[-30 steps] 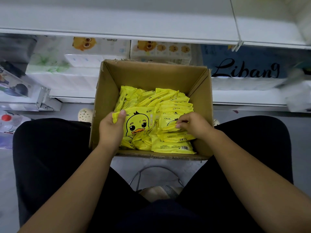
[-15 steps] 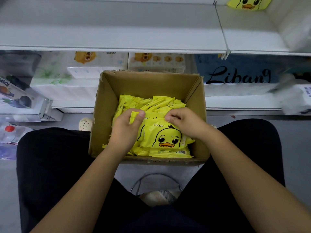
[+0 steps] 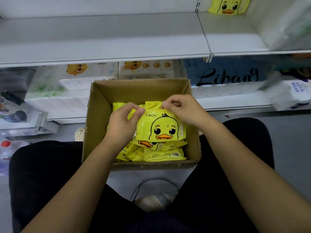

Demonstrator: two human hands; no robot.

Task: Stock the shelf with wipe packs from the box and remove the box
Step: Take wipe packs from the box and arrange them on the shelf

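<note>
Overhead, the white shelf runs across the top of the view, largely bare on its left bay; one yellow duck-print pack already stands at the back of the right bay. Below it, the open cardboard box sits on the floor between the person's knees, holding a loose heap of yellow packs at varying angles.

Topmost is the wipe pack, face up, raised slightly above the heap. The left hand is closed on its left edge, thumb on the printed face. The right hand is pinched shut on the upper right seam.

Assessment: the pack appears soft and pliable, a glossy film pouch that dents under the fingers. Judged light to moderate in weight, moist contents likely. The film looks slick; a seam pinch alone may slip or stretch. A firmer hold would be across the body, thumb on the face and fingers beneath. Not fragile, though the packs beneath may slide.
</note>
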